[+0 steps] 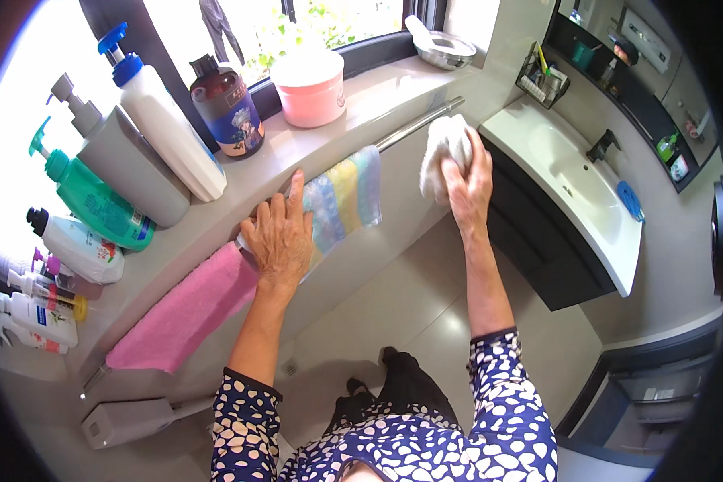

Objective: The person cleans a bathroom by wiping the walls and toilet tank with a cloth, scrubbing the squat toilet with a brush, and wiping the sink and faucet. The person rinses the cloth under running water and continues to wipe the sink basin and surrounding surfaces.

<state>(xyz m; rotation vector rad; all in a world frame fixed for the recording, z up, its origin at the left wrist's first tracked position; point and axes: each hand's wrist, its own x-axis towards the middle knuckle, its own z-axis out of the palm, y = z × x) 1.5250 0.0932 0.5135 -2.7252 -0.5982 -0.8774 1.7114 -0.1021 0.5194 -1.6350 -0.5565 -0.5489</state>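
Observation:
My right hand [468, 183] is closed round a bunched white cloth [444, 153], held up past the far end of the towel rail [414, 128]. My left hand [279, 233] lies palm down with its fingers apart at the edge of the windowsill [285, 154]. Under and beside it, a pink towel [189, 309] and a pastel striped towel [345, 193] hang over the rail. The left palm and what it touches underneath are hidden.
Along the sill stand several pump bottles, among them a green one [96, 197] and a grey one [132, 161], a dark bottle [227, 108], a pink tub [309, 88] and a metal bowl [446, 52]. To the right is a white washbasin [550, 153] over a dark cabinet [530, 217].

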